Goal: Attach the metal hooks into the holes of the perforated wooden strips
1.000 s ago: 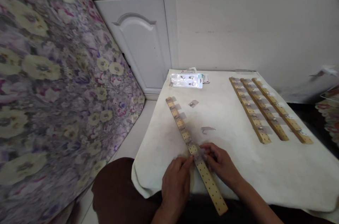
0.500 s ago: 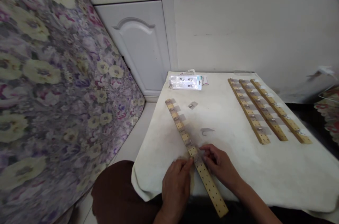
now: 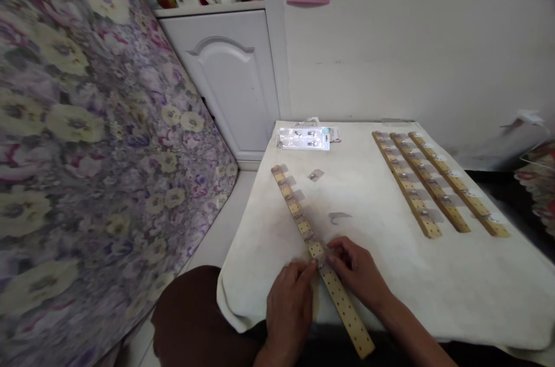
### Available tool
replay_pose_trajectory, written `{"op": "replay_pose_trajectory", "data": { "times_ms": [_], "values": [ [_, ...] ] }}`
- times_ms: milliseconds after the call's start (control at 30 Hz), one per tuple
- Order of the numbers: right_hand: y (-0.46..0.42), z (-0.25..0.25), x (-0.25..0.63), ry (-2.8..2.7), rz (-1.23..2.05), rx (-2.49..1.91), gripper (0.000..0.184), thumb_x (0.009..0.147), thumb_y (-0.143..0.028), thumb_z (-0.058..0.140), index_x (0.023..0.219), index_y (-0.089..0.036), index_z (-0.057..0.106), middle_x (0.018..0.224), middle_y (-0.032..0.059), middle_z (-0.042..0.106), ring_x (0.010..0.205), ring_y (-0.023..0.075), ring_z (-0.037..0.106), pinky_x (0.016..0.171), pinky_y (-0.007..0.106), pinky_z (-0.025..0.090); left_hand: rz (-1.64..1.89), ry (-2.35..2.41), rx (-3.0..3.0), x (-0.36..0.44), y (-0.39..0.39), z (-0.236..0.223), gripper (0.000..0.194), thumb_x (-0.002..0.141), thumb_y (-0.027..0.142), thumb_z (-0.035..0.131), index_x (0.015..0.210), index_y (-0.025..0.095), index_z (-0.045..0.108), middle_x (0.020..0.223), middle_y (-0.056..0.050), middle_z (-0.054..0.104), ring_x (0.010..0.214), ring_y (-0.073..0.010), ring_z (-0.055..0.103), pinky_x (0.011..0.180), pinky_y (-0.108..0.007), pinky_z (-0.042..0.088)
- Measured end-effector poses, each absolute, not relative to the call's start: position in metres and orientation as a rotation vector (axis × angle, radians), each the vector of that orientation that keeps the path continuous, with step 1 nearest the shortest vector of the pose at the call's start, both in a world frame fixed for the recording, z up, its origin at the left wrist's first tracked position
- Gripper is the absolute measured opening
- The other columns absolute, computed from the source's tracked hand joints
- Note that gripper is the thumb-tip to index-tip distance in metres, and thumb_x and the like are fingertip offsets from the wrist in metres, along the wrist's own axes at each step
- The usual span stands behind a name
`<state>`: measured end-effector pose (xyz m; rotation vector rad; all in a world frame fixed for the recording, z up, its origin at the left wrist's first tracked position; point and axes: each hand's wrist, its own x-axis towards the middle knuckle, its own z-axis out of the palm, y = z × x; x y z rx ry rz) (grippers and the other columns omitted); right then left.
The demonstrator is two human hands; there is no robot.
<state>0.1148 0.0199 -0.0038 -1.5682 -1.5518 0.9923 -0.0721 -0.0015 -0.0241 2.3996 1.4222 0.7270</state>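
A long wooden strip [image 3: 303, 228] with rows of holes lies slantwise on the white cloth-covered table [image 3: 390, 274], small clear-and-metal clips fixed along its far half. My left hand [image 3: 288, 306] presses its fingertips against the strip's left edge near the middle. My right hand [image 3: 358, 271] pinches a small clip on the strip from the right side. A loose clip [image 3: 315, 175] and a thin curved piece [image 3: 338, 217] lie on the cloth beyond my hands.
Three more wooden strips [image 3: 427, 182] with clips lie side by side at the right. A clear blister pack [image 3: 304, 137] sits at the table's far edge. A flowered mattress [image 3: 87, 141] leans at the left, a white cabinet [image 3: 229, 78] behind.
My hands stay on the strip with only slight finger shifts. The camera has tilted up a little, so the scene sits lower in the picture.
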Motion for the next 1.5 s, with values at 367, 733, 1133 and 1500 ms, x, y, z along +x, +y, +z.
{"op": "replay_pose_trajectory", "data": {
  "times_ms": [367, 733, 1133, 1500],
  "values": [
    [0.024, -0.003, 0.112, -1.503, 1.011, -1.632, 0.012, 0.078, -0.026, 0.055, 0.088, -0.020, 0.057, 0.064, -0.0034, 0.054, 0.060, 0.0136, 0.052, 0.057, 0.025, 0.039, 0.759, 1.437, 2.404, -0.072, -0.001, -0.023, 0.048, 0.083, 0.005, 0.040, 0.125, 0.026, 0.049, 0.095, -0.006, 0.057, 0.085, -0.0174, 0.053, 0.071, -0.029, 0.047],
    [0.027, -0.007, 0.110, -1.474, 1.004, -1.623, 0.009, 0.074, -0.024, 0.054, 0.082, -0.020, 0.057, 0.062, -0.0038, 0.056, 0.058, 0.0130, 0.050, 0.055, 0.023, 0.037, 0.781, 1.404, 2.414, -0.073, 0.001, -0.021, 0.046, 0.083, 0.005, 0.039, 0.123, 0.024, 0.051, 0.093, -0.006, 0.056, 0.084, -0.0171, 0.053, 0.070, -0.029, 0.047],
    [0.021, -0.012, 0.114, -1.428, 0.990, -1.488, 0.019, 0.083, -0.030, 0.049, 0.095, -0.019, 0.058, 0.073, -0.0002, 0.062, 0.058, 0.0139, 0.056, 0.056, 0.026, 0.044, 0.854, 1.444, 2.331, -0.070, -0.003, -0.009, 0.046, 0.082, 0.004, 0.038, 0.121, 0.024, 0.053, 0.096, -0.006, 0.059, 0.088, -0.0167, 0.056, 0.074, -0.029, 0.049],
    [0.014, -0.008, 0.115, -1.323, 0.981, -1.461, 0.020, 0.084, -0.037, 0.047, 0.089, -0.020, 0.055, 0.062, -0.0024, 0.055, 0.048, 0.0133, 0.051, 0.048, 0.025, 0.042, 0.861, 1.457, 2.375, -0.072, -0.007, -0.012, 0.043, 0.081, 0.004, 0.039, 0.116, 0.022, 0.057, 0.096, -0.006, 0.059, 0.088, -0.0172, 0.056, 0.073, -0.030, 0.049]
  ]
}}
